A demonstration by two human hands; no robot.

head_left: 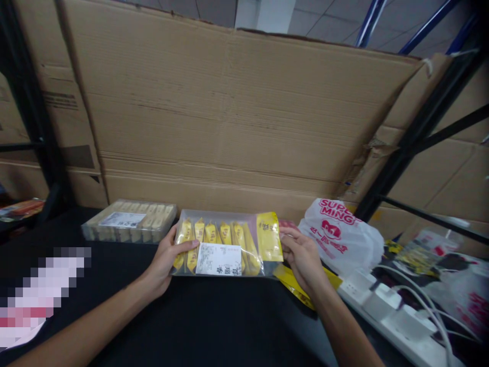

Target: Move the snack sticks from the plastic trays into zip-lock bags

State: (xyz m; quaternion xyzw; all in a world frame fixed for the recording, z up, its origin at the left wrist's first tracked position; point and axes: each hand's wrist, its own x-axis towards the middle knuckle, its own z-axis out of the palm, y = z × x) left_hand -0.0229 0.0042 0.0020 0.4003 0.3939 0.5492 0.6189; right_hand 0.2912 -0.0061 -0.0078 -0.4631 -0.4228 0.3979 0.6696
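My left hand (163, 262) is closed on the left end of a clear plastic box (244, 216), its thumb lying over the top. Inside stand several yellow snack packets (211, 234) in a row, and a white printed label (218, 259) covers part of the front. A flat yellow packet (269, 237) is pinched by its right edge in my right hand (304, 257). That packet overlaps the right end of the box; whether it is inside or in front, I cannot tell. Below my right wrist, another yellow packet (293, 284) lies on the black table (229, 321).
A second clear box (130, 221) of pale packets sits at the back left. On the right are a white plastic bag (340, 237), a power strip (382, 300) with chargers and cables, and a clear container (430, 250). A cardboard wall (229, 112) rises behind.
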